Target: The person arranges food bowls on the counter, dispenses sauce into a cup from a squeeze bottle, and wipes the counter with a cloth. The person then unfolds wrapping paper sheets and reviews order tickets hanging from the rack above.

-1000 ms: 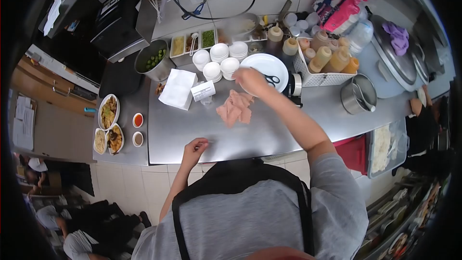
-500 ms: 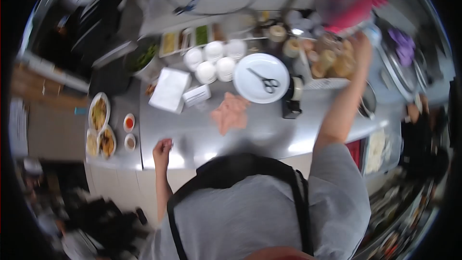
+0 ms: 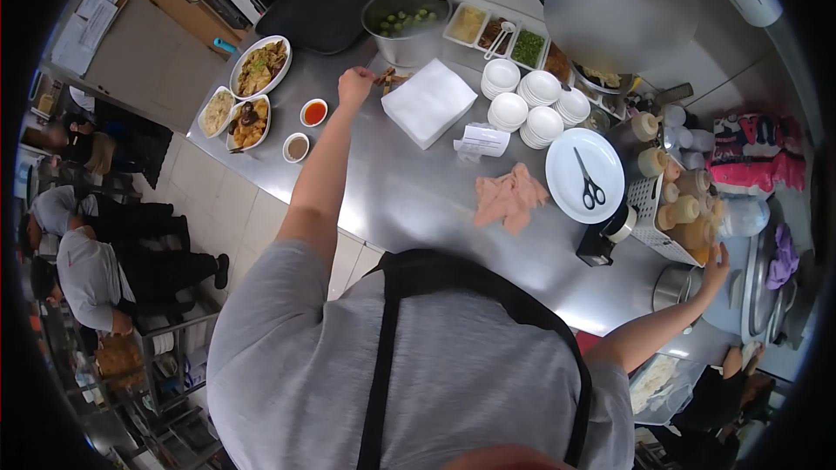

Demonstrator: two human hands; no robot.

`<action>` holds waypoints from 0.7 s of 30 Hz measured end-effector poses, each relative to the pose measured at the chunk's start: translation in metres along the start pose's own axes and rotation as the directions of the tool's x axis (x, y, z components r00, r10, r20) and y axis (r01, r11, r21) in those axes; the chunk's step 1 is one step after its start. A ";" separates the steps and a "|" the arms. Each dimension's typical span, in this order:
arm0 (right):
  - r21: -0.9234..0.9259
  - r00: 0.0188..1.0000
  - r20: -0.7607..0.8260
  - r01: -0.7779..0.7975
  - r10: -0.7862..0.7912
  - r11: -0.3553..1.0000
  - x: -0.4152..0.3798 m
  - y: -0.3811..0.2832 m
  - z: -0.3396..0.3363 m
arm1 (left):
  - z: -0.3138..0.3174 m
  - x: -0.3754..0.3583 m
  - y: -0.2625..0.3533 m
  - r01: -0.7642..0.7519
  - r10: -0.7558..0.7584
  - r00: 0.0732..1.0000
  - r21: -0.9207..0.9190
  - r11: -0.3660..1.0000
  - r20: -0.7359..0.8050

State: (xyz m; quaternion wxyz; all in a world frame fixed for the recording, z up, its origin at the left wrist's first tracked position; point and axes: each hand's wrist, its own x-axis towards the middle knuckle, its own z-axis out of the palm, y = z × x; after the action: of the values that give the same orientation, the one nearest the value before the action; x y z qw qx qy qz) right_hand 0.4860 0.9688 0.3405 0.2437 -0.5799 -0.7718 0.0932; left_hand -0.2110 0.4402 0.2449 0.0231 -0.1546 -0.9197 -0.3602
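Note:
My left hand reaches to the far side of the metal counter. Its fingers are drawn together beside small brown pieces; what it holds is too small to make out. White napkins lie just right of those pieces. On the right, my right hand has its fingers apart by the near corner of a white basket of sauce bottles. Black scissors rest on a white plate. A crumpled pink cloth lies left of the plate.
Filled dishes and sauce cups stand at the left. Stacked white bowls are near a green-filled pot. A pink bag sits at the right wall, and co-workers stand at lower left.
The view has turned left. My left hand has moved from the counter's front edge to the brown pieces. My right hand has come down from the pink bag to the basket's near corner.

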 end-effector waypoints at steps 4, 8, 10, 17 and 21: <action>0.010 1.000 0.017 -0.018 0.017 1.000 -0.028 -0.006 -0.012 | 0.033 0.016 -0.007 0.363 -0.353 0.925 -0.053 0.930 0.141; 0.056 1.000 0.024 0.006 -0.007 0.998 -0.051 0.004 -0.019 | 0.055 0.029 -0.011 0.401 -0.366 0.877 -0.054 0.915 0.311; 0.056 0.999 0.043 -0.008 0.006 0.998 -0.059 0.015 -0.021 | 0.044 0.029 0.005 0.459 -0.423 0.842 -0.032 0.888 0.334; 0.051 0.999 0.029 -0.018 0.016 0.999 -0.077 0.000 -0.029 | 0.037 0.008 0.091 -0.247 0.212 0.957 0.171 0.954 0.200; 0.109 1.000 0.018 0.007 -0.009 0.994 -0.076 -0.023 -0.021 | 0.103 0.008 0.136 -0.430 0.392 0.882 0.105 0.897 0.260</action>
State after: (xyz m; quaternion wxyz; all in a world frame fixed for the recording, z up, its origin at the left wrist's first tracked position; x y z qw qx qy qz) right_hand 0.4924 0.8876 0.3476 0.2684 -0.5617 -0.7701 0.1394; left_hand -0.1710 0.6052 0.2588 0.0035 -0.3852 -0.8878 -0.2517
